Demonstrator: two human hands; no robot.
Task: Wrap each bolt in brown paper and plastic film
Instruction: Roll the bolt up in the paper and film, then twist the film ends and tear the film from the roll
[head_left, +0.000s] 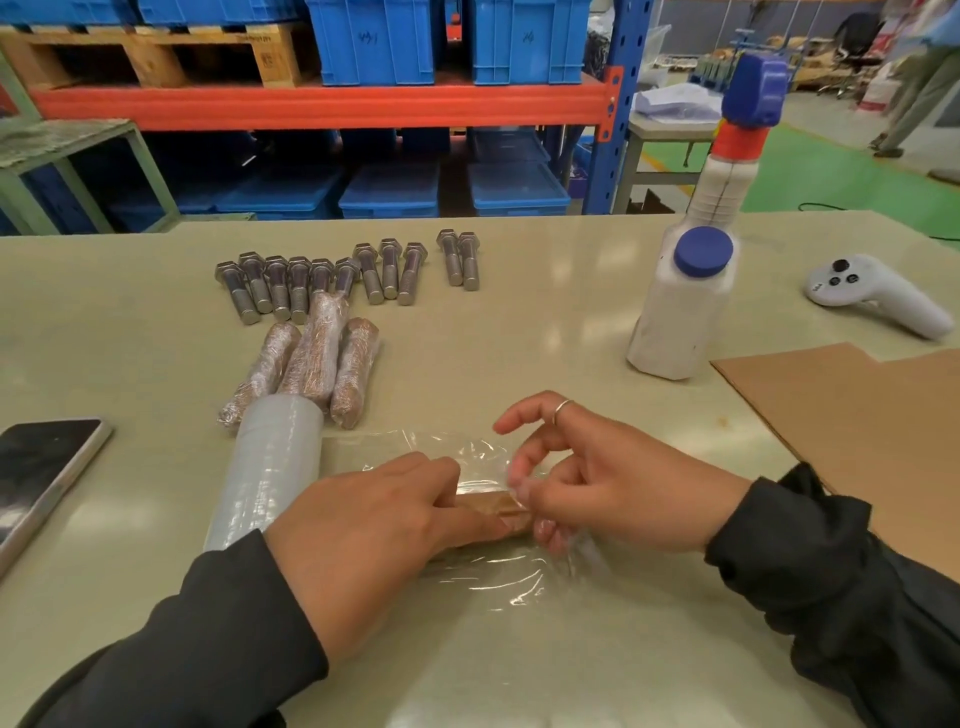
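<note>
Starting at the far left, there's a phone lying on the worktop, then a roll of plastic film with a sheet pulled out to the right under both hands. Up behind it sit three finished bundles, already in paper and film, and beyond those a row of bare bolts waiting their turn.

Centre stage: the left hand lies flat with fingers straight, pressing down on the paper-wrapped bolt to pin it on the film sheet. That bolt's long axis runs left-right, so its free end pokes out toward the right hand, which is right at that end and looks to be pinching the loose film edge there with curled fingers, index finger lifted.

My guess is the next bit is folding or rolling film over the bolt, and the right hand is nearer the exposed end, so it does the folding while the left keeps it from rolling.

Further right: a white bottle, brown paper sheets and a white controller.
</note>
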